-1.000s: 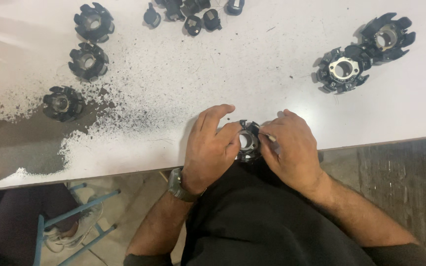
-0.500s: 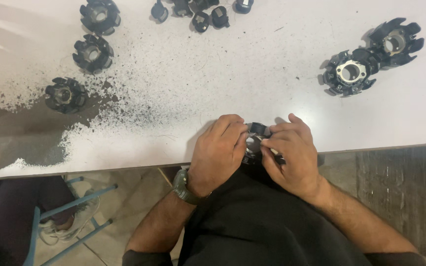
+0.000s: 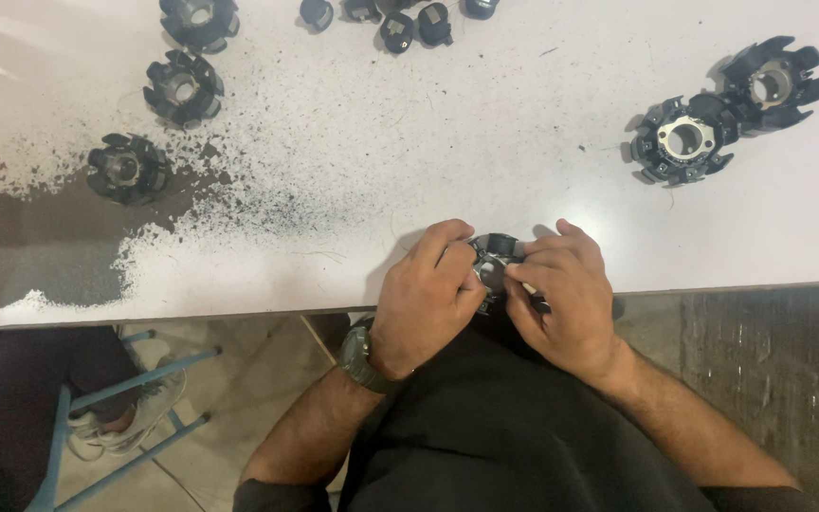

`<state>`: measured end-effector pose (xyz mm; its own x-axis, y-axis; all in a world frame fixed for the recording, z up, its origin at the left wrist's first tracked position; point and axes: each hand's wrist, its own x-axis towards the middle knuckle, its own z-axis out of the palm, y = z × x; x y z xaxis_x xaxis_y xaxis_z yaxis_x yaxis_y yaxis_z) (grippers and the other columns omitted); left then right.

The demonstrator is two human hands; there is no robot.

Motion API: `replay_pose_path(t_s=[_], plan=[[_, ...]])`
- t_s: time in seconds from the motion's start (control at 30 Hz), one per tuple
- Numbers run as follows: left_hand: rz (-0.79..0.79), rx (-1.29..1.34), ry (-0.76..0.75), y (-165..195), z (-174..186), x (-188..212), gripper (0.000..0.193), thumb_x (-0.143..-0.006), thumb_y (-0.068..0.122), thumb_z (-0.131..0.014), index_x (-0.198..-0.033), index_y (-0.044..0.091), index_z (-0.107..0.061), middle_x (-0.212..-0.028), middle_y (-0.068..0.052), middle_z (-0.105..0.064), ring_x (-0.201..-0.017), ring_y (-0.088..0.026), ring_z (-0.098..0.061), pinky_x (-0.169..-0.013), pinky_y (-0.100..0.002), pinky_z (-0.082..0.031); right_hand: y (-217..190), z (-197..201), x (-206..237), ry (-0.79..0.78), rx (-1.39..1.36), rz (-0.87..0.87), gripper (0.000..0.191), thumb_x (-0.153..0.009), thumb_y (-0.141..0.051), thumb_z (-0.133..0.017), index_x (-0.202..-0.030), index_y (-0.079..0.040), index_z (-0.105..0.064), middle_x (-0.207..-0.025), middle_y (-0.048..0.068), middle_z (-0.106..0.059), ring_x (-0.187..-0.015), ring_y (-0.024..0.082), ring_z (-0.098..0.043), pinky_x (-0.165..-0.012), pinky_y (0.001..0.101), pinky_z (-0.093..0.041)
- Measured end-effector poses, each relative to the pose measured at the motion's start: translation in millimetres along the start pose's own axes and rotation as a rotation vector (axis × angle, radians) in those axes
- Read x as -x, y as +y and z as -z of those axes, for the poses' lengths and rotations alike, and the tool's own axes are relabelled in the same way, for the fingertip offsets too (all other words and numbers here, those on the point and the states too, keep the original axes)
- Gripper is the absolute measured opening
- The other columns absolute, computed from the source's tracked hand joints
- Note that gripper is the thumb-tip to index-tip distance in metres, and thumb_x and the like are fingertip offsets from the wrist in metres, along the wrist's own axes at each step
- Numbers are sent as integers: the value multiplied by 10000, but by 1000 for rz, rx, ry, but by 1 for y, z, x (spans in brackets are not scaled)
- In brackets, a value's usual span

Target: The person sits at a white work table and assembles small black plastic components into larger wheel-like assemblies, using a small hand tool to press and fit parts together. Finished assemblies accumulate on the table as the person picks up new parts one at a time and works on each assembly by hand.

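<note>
**Both hands closed on a small black part at the table edge**

Head view: The left hand (image 3: 426,296) and the right hand (image 3: 564,299) meet at the near edge of the white table (image 3: 523,123), at about 6 o'clock in the frame. Between them sits a black round slotted part (image 3: 495,261), with a pale metal centre showing. The left hand's fingers curl over its left side and grip it; the right hand's fingers close on its right side, and a thin dark piece sticks out under the right fingers, too small to make out. A dark wristwatch (image 3: 360,360) sits on the left wrist.

At 2 o'clock lie two larger black slotted rings (image 3: 684,142), touching each other. At 10 o'clock three more black rings (image 3: 127,169) stand apart in a slanting row. At 12 o'clock a cluster of small black caps (image 3: 400,28) lies near the far edge. Dark powder (image 3: 68,246) covers the table at 9 o'clock, thinning to specks toward the middle. A blue chair frame (image 3: 97,417) shows at 8 o'clock below the table.
</note>
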<state>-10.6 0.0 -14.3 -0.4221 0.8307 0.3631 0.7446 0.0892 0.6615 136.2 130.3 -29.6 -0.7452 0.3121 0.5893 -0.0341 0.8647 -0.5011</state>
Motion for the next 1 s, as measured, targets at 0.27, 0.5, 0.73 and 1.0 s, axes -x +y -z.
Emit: replay_pose_path(t_s=[0.27, 0.5, 0.73, 1.0], plan=[[-44, -61, 70, 0, -14, 9, 190, -817, 19, -716, -971, 4, -606, -1182, -144, -599, -990, -331, -677, -777, -424, -577, -2, -5, 2, 21, 26, 25, 389, -804, 68, -808, -1107, -68, -607, -1042, 111, -670, -1085, 325, -670, -1045, 527, -528], [-54, -65, 90, -4, -18, 11, 207, -797, 27, -733, -955, 5, -601, -1149, -144, -589, -984, -321, -674, -775, -416, -577, -7, -5, 2, 35, 44, 25, 400, -773, 76, -810, -1084, -75, -608, -1062, 119, -676, -1088, 325, -673, -1038, 532, -515], [-58, -43, 156, -3, -17, 11, 219, -784, 26, -736, -955, 23, -600, -1154, -124, -600, -986, -300, -680, -777, -398, -584, -7, -7, 0, 22, 76, 8, 380, -806, 92, -809, -1102, -65, -630, -1043, 91, -675, -1100, 312, -675, -1058, 499, -518], [46, 113, -19, -3, 2, 14, 153, -829, 38, -708, -964, 34, -635, -1215, -120, -661, -891, -263, -692, -725, -382, -570, 4, 4, 1, -40, 182, -15, 320, -877, 33, -821, -1121, -58, -635, -1121, 128, -681, -1110, 326, -662, -1062, 489, -481]])
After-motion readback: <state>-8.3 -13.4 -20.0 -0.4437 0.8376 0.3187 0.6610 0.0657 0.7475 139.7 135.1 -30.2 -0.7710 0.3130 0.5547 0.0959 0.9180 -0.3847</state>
